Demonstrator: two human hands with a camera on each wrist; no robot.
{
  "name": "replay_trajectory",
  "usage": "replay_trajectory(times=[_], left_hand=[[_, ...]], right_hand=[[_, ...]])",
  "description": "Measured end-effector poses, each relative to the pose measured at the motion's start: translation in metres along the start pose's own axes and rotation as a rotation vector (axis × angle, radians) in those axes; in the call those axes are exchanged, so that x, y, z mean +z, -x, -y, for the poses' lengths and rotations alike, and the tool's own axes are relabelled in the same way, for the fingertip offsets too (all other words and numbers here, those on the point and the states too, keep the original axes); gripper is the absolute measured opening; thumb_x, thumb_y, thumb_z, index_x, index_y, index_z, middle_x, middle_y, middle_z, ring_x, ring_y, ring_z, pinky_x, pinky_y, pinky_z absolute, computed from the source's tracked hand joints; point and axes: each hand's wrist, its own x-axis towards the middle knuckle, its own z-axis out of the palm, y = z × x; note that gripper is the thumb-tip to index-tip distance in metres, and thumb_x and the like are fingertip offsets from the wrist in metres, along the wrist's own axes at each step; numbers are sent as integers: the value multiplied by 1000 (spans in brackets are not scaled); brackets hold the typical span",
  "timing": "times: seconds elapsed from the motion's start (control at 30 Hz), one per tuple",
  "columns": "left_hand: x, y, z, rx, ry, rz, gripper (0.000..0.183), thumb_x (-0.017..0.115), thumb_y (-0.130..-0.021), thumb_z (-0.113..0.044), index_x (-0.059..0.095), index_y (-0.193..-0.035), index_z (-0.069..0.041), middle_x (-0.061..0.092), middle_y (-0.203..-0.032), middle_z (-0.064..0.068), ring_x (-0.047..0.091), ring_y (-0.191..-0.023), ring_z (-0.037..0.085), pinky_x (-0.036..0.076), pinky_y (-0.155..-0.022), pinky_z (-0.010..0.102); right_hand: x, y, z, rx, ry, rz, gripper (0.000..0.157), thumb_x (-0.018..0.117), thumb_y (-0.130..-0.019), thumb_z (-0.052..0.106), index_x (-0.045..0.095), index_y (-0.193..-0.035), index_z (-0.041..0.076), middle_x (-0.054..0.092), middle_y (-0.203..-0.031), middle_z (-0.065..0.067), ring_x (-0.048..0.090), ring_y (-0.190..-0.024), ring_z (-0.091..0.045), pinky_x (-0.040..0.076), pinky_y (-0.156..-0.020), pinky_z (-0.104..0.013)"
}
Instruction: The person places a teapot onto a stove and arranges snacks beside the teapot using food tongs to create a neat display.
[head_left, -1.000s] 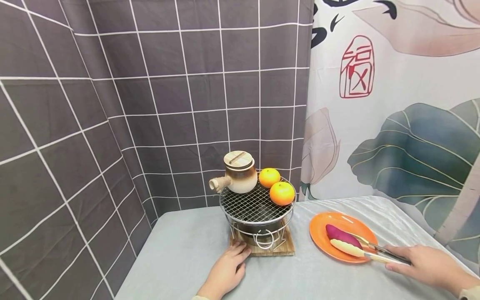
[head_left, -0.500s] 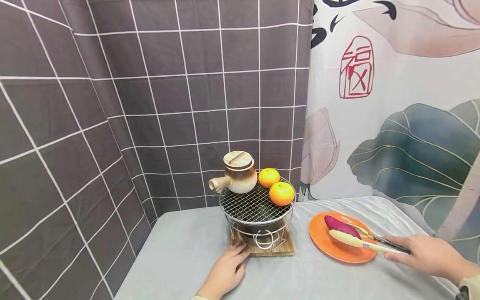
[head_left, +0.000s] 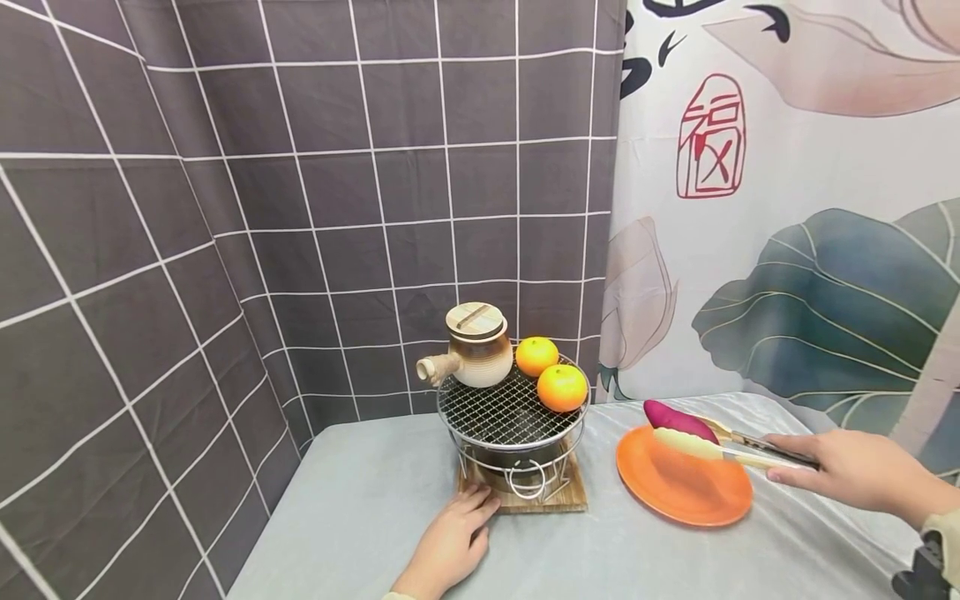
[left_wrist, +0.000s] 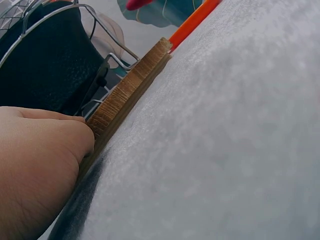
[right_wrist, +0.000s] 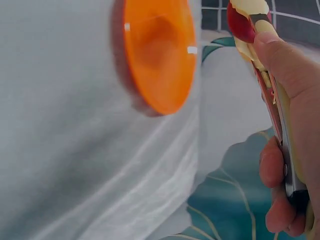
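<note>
My right hand (head_left: 862, 471) grips a pair of tongs (head_left: 750, 458) with cream-coloured tips and metal arms. Pinched between the tips is a purple sweet potato (head_left: 675, 419), raised over the orange plate (head_left: 686, 496). The right wrist view shows thumb and fingers wrapped round the tongs, the sweet potato (right_wrist: 240, 25) at their far end. My left hand (head_left: 450, 537) rests its fingers on the front left corner of a wooden board (head_left: 566, 497), thumb apart from it. On that board stands a small round grill (head_left: 510, 417) with a wire mesh top.
A lidded clay pot (head_left: 480, 358) with a side handle sits at the back left of the mesh. Two oranges, a rear orange (head_left: 537, 357) and a front orange (head_left: 562, 388), lie on its right. Grey cloth covers the table (head_left: 352, 492); a checked curtain (head_left: 337, 208) hangs behind.
My right hand has risen with the tongs, lifting the sweet potato off the plate and slightly leftward. The left hand stays on the board.
</note>
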Motion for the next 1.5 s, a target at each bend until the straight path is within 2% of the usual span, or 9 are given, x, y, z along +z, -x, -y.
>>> replay_trajectory(times=[0.07,0.2,0.4,0.53,0.7,0.87,1.23,1.5], left_hand=[[0,0,0,0,0,2,40,71,-81,-7,74,-121,-8,69,-128,10,63,-122,32,52,-103,45],[1,1,1,1,-2,7,41,71,-80,-7,74,-121,-8,69,-128,10,63,-123,31,52,-104,45],[2,1,2,4,-10,9,41,71,-80,-7,74,-121,-9,69,-128,10,63,-122,31,52,-104,45],[3,1,2,10,-9,-3,41,71,-80,-8,74,-121,-8,69,-127,10,63,-122,30,52,-103,45],[3,1,2,15,-11,-14,41,72,-80,-8,74,-121,-8,69,-127,10,64,-121,31,52,-103,45],[3,1,2,9,-12,-7,41,72,-80,-8,74,-121,-9,69,-128,10,63,-121,30,52,-103,44],[1,0,1,6,-14,4,41,71,-80,-8,74,-121,-8,69,-127,9,63,-122,31,52,-104,44],[1,0,1,7,-21,0,41,71,-80,-8,74,-121,-9,69,-128,9,63,-122,30,52,-104,44]], right_hand=[[-8,-3,1,-5,12,-13,70,62,-89,66,69,-129,10,71,-91,-5,61,-73,-14,50,-54,-40],[-25,-9,5,-19,30,-20,71,62,-89,67,67,-132,10,69,-85,-1,57,-68,-11,48,-52,-37],[-46,-16,12,-40,47,-62,73,64,-87,67,67,-132,10,71,-85,-1,61,-70,-13,52,-52,-38],[-57,-20,17,-49,59,-79,74,64,-86,68,66,-134,12,65,-76,6,57,-67,-9,46,-50,-33],[-70,-26,23,-69,69,-114,73,65,-85,68,67,-134,12,70,-82,3,62,-71,-11,46,-51,-34],[-83,-31,29,-77,73,-118,74,64,-85,69,67,-134,13,62,-71,9,57,-67,-9,43,-49,-32],[-111,-47,54,-147,68,-187,75,68,-82,70,68,-134,17,63,-73,11,58,-70,-8,45,-52,-32],[-124,-59,79,-213,75,-233,67,69,-82,69,71,-130,22,56,-64,15,50,-62,-6,44,-51,-32]])
